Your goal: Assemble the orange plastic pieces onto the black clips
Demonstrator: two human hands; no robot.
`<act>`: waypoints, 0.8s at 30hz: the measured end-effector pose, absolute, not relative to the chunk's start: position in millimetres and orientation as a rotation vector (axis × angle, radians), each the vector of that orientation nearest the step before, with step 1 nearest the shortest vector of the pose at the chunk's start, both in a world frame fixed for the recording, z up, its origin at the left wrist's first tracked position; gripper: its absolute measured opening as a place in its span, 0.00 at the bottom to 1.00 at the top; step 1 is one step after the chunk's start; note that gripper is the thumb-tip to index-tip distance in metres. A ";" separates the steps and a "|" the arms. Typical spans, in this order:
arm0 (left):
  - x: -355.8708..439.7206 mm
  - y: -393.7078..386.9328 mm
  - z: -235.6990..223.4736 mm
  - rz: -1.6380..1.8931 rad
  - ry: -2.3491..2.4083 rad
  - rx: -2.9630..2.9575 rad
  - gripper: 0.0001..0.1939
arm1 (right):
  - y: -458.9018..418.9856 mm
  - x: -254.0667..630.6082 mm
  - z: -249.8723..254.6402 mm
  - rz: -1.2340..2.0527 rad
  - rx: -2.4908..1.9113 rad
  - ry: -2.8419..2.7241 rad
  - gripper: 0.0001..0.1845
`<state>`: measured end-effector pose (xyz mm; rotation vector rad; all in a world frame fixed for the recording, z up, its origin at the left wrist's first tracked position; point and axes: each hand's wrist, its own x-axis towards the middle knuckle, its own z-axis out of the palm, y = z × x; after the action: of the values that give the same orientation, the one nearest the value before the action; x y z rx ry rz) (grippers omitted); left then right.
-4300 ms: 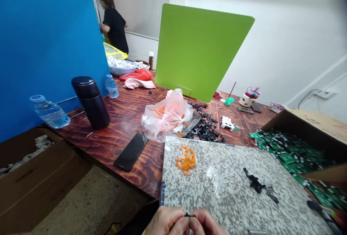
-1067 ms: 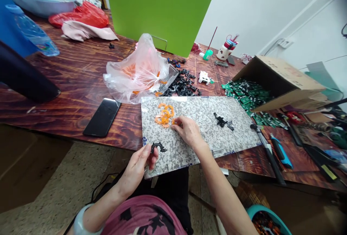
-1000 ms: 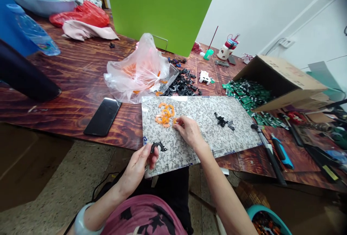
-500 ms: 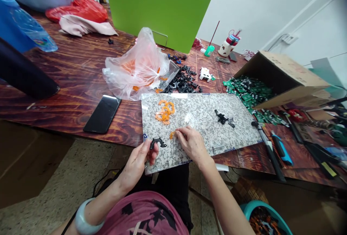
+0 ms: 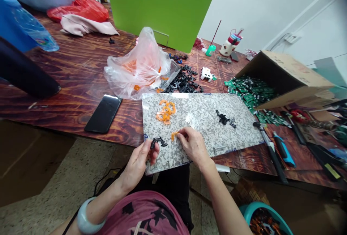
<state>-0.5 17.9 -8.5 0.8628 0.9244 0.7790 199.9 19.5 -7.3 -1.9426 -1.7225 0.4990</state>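
My left hand (image 5: 141,155) pinches one end of a curved black plastic piece (image 5: 158,141), its arch held just above the near left part of a speckled stone slab (image 5: 200,148). In my right hand (image 5: 193,142), thumb and fingertips grip a small orange plastic piece (image 5: 174,135); the end inside the fingers is hidden. The two pieces are close together but apart. Beyond them on the slab lies a pile of orange curved pieces (image 5: 166,112). A few black plastic pieces (image 5: 225,118) rest toward its right side.
Behind the slab sit a plastic bag (image 5: 141,67) with orange pieces and a heap of black parts (image 5: 185,79). A phone (image 5: 103,114) lies left. At right are a tipped cardboard box (image 5: 295,72) spilling green circuit boards (image 5: 252,90), a hammer (image 5: 271,152) and a blue-handled cutter (image 5: 284,150).
The orange piece in my right hand has turned slightly and more of it shows. My left hand keeps the black piece almost still. The view has shifted a little.
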 end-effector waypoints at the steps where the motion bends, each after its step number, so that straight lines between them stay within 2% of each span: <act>1: -0.9 17.8 -8.4 0.785 0.926 0.876 0.21 | 17.7 198.4 -4.1 0.507 -1.918 -1.684 0.07; 5: -1.8 16.3 -9.0 0.799 0.937 0.935 0.22 | 1.9 183.4 17.8 0.539 -1.732 -1.514 0.07; 9: -1.1 14.1 -9.2 0.791 0.937 1.076 0.21 | -15.1 158.7 35.5 0.542 -1.574 -1.534 0.04; 24: -4.5 10.0 -3.7 0.790 0.892 1.448 0.21 | -19.7 140.7 30.2 0.571 -1.530 -1.534 0.04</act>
<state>-4.5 10.0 -3.7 1.4482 0.8916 0.7901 140.7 -19.7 30.2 -1.5305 -1.5344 0.5712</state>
